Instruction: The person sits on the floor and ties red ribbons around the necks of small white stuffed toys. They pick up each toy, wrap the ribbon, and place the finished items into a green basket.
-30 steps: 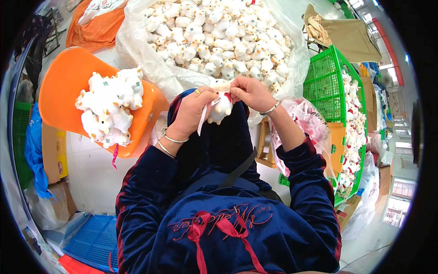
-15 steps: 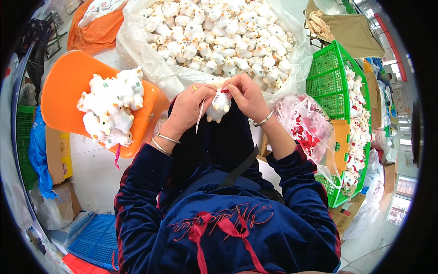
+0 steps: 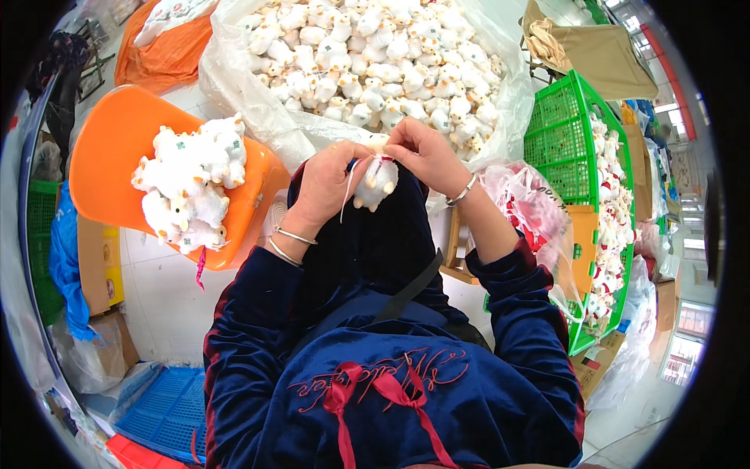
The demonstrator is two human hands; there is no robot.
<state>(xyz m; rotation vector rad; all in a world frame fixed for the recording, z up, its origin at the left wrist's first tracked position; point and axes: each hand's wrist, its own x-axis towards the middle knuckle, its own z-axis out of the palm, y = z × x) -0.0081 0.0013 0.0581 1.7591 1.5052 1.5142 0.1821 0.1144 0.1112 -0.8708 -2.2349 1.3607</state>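
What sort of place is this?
Probably a toy workshop: a large translucent plastic bag of white plush toys, a green mesh plastic crate holding more, and an orange plastic chair piled with others.

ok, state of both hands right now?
Left hand: closed, holding the white plush toy at its side.
Right hand: closed, fingertips pinching at the toy's neck by the red ribbon; ribbon or plush, can't tell.
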